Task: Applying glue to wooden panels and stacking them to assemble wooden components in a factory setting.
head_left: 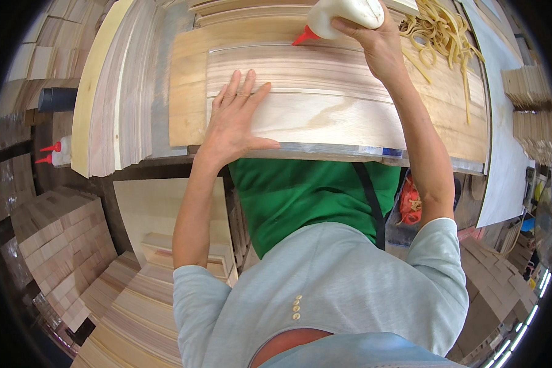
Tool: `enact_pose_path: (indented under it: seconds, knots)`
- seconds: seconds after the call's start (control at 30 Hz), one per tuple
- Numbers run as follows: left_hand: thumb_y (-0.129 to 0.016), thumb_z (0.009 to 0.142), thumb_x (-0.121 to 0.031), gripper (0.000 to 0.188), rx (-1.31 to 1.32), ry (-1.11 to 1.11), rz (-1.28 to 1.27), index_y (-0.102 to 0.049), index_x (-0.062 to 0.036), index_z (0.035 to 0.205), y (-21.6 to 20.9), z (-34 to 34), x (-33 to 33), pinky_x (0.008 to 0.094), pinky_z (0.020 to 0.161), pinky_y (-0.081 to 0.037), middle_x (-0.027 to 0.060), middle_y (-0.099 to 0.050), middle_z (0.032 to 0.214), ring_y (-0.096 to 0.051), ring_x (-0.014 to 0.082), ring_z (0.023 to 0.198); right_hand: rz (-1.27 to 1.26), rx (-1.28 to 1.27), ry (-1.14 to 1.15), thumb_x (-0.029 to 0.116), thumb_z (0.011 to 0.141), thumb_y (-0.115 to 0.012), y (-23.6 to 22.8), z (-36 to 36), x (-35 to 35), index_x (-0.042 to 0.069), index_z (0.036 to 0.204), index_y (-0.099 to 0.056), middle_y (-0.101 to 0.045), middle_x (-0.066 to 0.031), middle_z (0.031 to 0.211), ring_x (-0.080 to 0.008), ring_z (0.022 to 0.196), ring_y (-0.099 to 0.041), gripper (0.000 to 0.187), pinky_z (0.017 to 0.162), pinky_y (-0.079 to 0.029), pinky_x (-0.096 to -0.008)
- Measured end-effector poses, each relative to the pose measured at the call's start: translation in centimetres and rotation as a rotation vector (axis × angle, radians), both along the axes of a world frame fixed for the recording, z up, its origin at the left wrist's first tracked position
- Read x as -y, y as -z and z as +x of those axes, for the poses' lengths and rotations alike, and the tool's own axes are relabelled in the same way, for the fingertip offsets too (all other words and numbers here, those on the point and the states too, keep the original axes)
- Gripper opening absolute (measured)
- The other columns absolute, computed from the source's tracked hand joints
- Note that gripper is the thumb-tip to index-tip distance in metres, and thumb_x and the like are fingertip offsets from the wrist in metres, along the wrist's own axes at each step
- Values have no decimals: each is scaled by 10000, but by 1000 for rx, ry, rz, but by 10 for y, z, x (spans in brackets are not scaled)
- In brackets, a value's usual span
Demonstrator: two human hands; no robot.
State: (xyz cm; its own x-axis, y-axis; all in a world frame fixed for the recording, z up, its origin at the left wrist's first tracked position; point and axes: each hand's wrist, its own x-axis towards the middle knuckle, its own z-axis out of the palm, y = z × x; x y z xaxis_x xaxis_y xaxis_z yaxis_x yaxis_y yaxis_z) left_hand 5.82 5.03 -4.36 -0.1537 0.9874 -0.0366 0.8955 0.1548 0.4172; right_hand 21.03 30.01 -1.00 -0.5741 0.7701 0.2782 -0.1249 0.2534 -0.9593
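My right hand [377, 43] grips a white glue bottle [349, 13] with a red nozzle. The bottle is tipped, and its nozzle points down at the far edge of a thin wooden panel [331, 119]. Along that edge, a thin pale line runs beside the nozzle. My left hand [236, 116] lies on the panel's left part with fingers spread, its thumb near the front edge. Under the panel is a larger wooden board [187, 92] on the workbench. Whether glue is flowing out cannot be made out.
A tall row of thin wood sheets [113, 86] stands at the left. Tangled yellow rubber bands [438, 30] lie at the back right. Two red-tipped bottles [58, 152] sit at far left. Stacks of wood pieces [67, 245] fill the lower left.
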Motion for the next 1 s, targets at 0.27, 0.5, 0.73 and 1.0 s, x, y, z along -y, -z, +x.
enact_pose_path:
  seconds: [0.27, 0.5, 0.73, 1.0]
  knots:
    - [-849, 536, -478, 1077, -32, 3, -37, -381, -157, 1452, -2, 2, -2, 471, 1167, -153, 144, -228, 1559, -130, 315, 1459, 84, 63, 99, 34, 703, -818, 3, 45, -15, 25, 1228, -512, -613, -70, 1125, -172, 1083, -566, 608, 935, -466, -326]
    - [-875, 493, -385, 1088, -32, -6, -26, -400, -155, 1444, -6, 5, -2, 479, 1159, -173, 133, -236, 1561, -144, 317, 1458, 38, 31, 89, 12, 696, -808, 6, 83, -32, 29, 1197, -540, -631, -54, 1080, -170, 1044, -588, 569, 916, -480, -328]
    - [-885, 463, -310, 1102, -41, -16, -32, -409, -147, 1443, -6, 7, -5, 490, 1146, -192, 126, -249, 1561, -150, 316, 1460, 23, 54, 140, 0, 694, -792, 1, 128, -45, 28, 1192, -552, -635, -55, 1084, -175, 1020, -607, 554, 886, -504, -326]
    - [-884, 443, -357, 1134, -30, 1, -13, -405, -100, 1438, -7, 8, -4, 492, 1153, -174, 150, -238, 1560, -143, 324, 1460, 73, 65, 182, 3, 698, -785, -10, 158, -49, 24, 1200, -549, -635, -61, 1079, -175, 1016, -604, 555, 890, -499, -326]
